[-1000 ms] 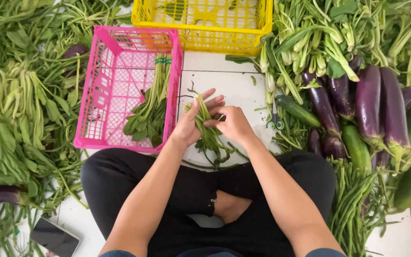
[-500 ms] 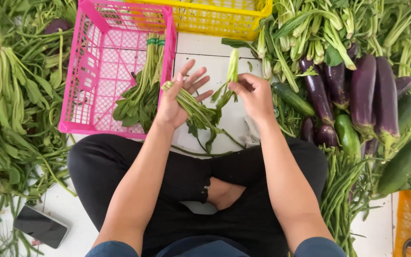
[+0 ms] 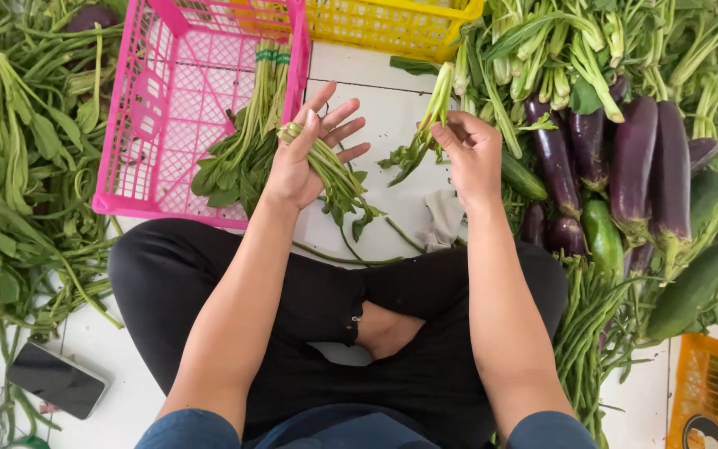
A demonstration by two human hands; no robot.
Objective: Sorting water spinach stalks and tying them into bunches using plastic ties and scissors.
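The picture's edges cut off the yellow crate (image 3: 392, 25) and orange crate (image 3: 712, 399).

Both forearms reach forward from the near edge over crossed legs, sleeves pushed up to the elbows. The left hand (image 3: 305, 162) is palm up, fingers fanned out and spread, thumb pressing across the palm. The right hand (image 3: 471, 154), farther right, is curled with fingertips pinched together.

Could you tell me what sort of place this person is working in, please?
Probably a vegetable sorting spot, perhaps at a market or farm: a person sits on a white tiled floor among heaps of leafy greens, purple eggplants and plastic crates, such as the pink crate.
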